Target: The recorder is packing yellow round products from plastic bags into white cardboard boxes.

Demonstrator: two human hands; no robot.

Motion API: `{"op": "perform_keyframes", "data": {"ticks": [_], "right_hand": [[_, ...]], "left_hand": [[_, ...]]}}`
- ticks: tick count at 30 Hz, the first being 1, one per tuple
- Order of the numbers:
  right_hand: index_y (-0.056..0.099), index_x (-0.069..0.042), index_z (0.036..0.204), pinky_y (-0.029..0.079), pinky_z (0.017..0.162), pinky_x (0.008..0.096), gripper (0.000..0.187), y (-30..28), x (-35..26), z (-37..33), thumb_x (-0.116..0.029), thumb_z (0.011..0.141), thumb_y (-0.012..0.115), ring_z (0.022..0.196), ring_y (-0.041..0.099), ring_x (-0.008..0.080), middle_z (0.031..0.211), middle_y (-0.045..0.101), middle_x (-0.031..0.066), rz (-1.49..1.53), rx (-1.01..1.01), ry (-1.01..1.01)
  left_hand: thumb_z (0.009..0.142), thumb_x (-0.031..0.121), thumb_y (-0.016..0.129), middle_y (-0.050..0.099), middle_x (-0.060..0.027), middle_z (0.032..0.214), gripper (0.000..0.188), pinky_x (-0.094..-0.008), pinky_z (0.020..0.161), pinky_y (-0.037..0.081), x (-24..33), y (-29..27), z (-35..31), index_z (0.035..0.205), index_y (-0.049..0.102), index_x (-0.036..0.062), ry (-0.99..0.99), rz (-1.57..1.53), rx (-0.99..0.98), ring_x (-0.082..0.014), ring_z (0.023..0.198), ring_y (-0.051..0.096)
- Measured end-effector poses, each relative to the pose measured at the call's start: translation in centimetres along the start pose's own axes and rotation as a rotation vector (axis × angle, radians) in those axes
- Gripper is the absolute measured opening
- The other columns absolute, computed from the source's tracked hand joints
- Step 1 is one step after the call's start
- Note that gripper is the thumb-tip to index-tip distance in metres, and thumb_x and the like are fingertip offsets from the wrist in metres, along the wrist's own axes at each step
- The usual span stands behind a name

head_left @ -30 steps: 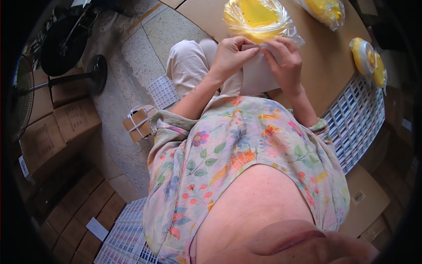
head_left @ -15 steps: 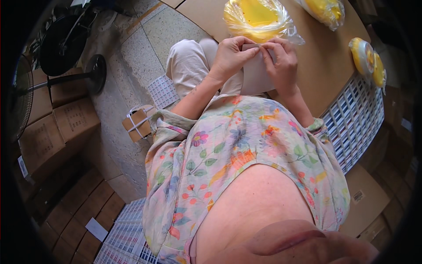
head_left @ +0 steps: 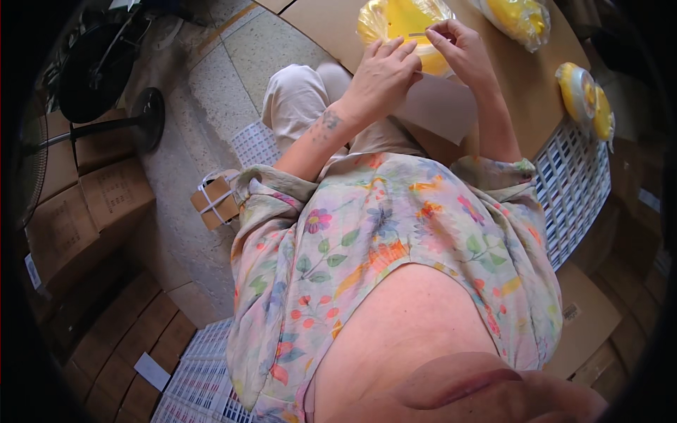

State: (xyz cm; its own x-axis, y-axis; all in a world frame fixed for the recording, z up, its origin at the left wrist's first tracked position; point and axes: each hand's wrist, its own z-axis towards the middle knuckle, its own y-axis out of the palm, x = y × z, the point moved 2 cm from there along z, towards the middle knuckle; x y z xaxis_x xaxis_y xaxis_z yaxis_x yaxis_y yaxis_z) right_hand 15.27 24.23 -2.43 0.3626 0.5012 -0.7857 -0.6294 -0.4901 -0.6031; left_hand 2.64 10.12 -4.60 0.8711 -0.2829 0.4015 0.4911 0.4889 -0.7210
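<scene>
A yellow item in a clear plastic bag [head_left: 403,15] lies at the table's far edge; its exact kind is hard to tell. My right hand [head_left: 462,55] pinches a small thin strip [head_left: 416,34] between thumb and forefinger, just over the bag. My left hand [head_left: 384,79] reaches to the bag's near side, its fingertips at the plastic. From beneath its curled thumb side hangs a pale paper sheet [head_left: 441,109], which it appears to grip; the thumb is mostly hidden.
Right of the hands, the brown cardboard tabletop [head_left: 518,92] holds another bagged yellow item [head_left: 518,20] and yellow rolls [head_left: 578,92]. A black fan stand [head_left: 149,120] and cardboard boxes [head_left: 116,190] stand left. A small strapped bundle [head_left: 217,199] sits by my left elbow.
My hands have parted from pinching the sheet together. The right moved up and right with a small strip; the left moved up to the bag while the sheet swung right.
</scene>
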Motion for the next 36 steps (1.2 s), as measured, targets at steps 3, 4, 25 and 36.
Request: {"op": "perform_keyframes", "data": {"ticks": [3,4,25,36], "right_hand": [[0.066,0.004,0.099,0.048,0.070,0.0258,0.026,-0.4,1.5,0.5,-0.021,0.093,0.066,0.077,0.059,0.0106,0.087,0.066,0.0064,-0.130,-0.060,0.098],[0.066,0.004,0.099,0.048,0.070,0.0258,0.026,-0.5,1.9,0.5,-0.021,0.093,0.066,0.077,0.059,0.0106,0.087,0.066,0.0064,-0.133,-0.061,0.099],[0.067,0.001,0.092,0.052,0.072,0.0313,0.025,0.0,2.5,1.2,-0.024,0.089,0.067,0.079,0.061,0.0196,0.094,0.057,0.0106,-0.360,-0.035,0.032],[0.067,0.001,0.092,0.053,0.071,0.0313,0.024,0.2,2.4,1.1,-0.022,0.089,0.068,0.079,0.063,0.0196,0.094,0.057,0.0109,-0.316,-0.032,0.029]], "left_hand": [[0.092,0.020,0.061,0.062,-0.0086,0.129,0.020,-0.0433,0.102,0.037,0.3,0.1,-0.2,0.109,0.062,0.0086,-0.019,0.073,-0.211,-0.0261,0.122,0.055],[0.092,0.020,0.061,0.062,-0.0080,0.127,0.022,-0.0415,0.102,0.036,0.3,0.1,-0.2,0.110,0.061,0.0080,-0.025,0.052,-0.211,-0.0253,0.121,0.055],[0.089,0.021,0.058,0.061,-0.0072,0.121,0.018,-0.0452,0.094,0.036,0.0,1.0,-0.4,0.102,0.061,0.0085,0.078,0.162,-0.113,-0.0206,0.108,0.058],[0.087,0.023,0.060,0.059,-0.0091,0.130,0.017,-0.0416,0.092,0.035,0.0,1.3,-0.3,0.098,0.061,0.0101,0.084,0.205,-0.126,-0.0197,0.106,0.057]]}}
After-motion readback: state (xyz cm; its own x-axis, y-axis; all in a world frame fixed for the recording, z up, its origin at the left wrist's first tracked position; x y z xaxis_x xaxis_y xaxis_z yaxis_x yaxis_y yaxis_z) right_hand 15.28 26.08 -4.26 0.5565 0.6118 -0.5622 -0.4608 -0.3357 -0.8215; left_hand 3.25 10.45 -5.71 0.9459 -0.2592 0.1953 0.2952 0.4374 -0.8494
